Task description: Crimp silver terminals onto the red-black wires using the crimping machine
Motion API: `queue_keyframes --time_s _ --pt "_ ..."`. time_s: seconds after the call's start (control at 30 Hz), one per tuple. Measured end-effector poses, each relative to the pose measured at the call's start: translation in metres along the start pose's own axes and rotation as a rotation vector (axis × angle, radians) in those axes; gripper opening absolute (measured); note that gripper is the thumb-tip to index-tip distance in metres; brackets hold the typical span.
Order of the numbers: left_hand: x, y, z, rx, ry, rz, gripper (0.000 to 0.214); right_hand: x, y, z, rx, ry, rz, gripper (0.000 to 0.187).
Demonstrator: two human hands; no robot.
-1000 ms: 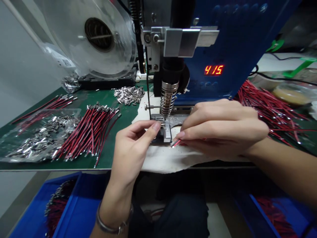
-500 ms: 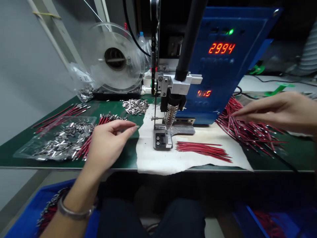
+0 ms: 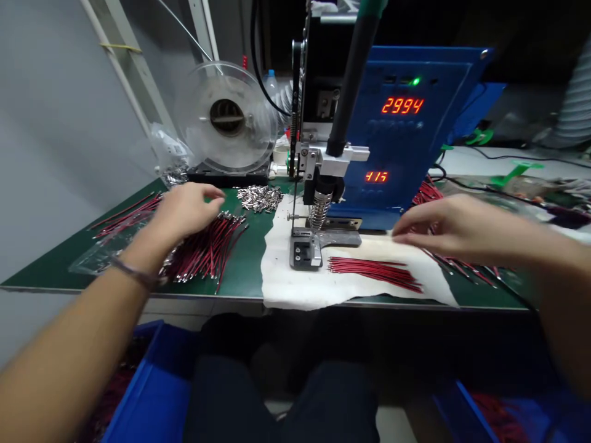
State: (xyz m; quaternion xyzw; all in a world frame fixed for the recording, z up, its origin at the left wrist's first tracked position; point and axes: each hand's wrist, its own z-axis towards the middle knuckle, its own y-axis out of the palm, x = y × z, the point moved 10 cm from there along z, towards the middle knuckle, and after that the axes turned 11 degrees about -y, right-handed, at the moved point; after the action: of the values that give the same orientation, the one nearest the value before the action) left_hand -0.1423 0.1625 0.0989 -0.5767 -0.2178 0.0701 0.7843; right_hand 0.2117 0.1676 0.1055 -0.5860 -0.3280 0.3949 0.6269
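Observation:
My left hand point(image 3: 184, 209) hovers over a pile of red-and-black wires with metal ends point(image 3: 207, 249) on the green mat; I see its back, and its fingers are curled away from me and blurred. My right hand point(image 3: 443, 226) is stretched out flat, fingers pointing left, just above the white cloth point(image 3: 295, 289) and a heap of red wires point(image 3: 455, 263); nothing shows in it. A small bundle of red-and-black wires point(image 3: 373, 274) lies on the cloth between my hands. The press's grey die block point(image 3: 305, 253) stands left of that bundle.
A blue machine point(image 3: 397, 147) with red displays stands behind the press. A clear reel point(image 3: 226, 117) sits at the back left. Loose metal terminals point(image 3: 258, 197) and a plastic bag point(image 3: 99, 255) lie on the mat. Blue bins point(image 3: 152, 381) sit below the table edge.
Both hands left the die block. My left hand went out left over the wire pile. My right hand swung to the right-hand heap and now comes back left. The view pulled back.

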Motion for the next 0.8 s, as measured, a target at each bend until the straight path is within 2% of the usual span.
queue_keyframes --time_s 0.07,0.1,0.17,0.23,0.3,0.37,0.5,0.6,0.7,0.8 --pt "-0.030 -0.013 -0.006 -0.019 -0.053 0.068 0.038 -0.022 0.019 0.021 -0.124 -0.026 0.115 0.025" --pt "-0.050 -0.017 -0.007 -0.048 -0.128 0.112 0.034 -0.028 0.025 0.031 -0.158 -0.043 0.125 0.026" --pt "-0.083 -0.014 -0.011 -0.171 -0.230 0.183 0.027 -0.033 0.040 0.051 -0.260 -0.074 0.122 0.029" --pt "-0.101 -0.006 -0.015 -0.282 -0.259 0.193 0.024 -0.035 0.058 0.064 -0.413 -0.126 0.153 0.029" --pt "-0.105 0.001 -0.019 -0.327 -0.238 0.169 0.024 -0.037 0.067 0.074 -0.490 -0.172 0.187 0.027" --pt "-0.103 0.003 -0.024 -0.311 -0.216 0.149 0.023 -0.037 0.072 0.080 -0.513 -0.173 0.189 0.023" --pt "-0.097 0.005 -0.031 -0.263 -0.190 0.100 0.018 -0.037 0.077 0.081 -0.496 -0.165 0.217 0.019" --pt "-0.101 0.007 -0.030 -0.263 -0.206 0.049 0.017 -0.034 0.075 0.079 -0.448 -0.172 0.270 0.021" --pt "-0.107 0.000 -0.026 -0.189 -0.238 -0.012 0.024 -0.030 0.070 0.077 -0.398 -0.180 0.325 0.023" --pt "-0.104 -0.016 -0.029 -0.060 -0.280 -0.090 0.029 -0.027 0.066 0.076 -0.375 -0.166 0.334 0.022"
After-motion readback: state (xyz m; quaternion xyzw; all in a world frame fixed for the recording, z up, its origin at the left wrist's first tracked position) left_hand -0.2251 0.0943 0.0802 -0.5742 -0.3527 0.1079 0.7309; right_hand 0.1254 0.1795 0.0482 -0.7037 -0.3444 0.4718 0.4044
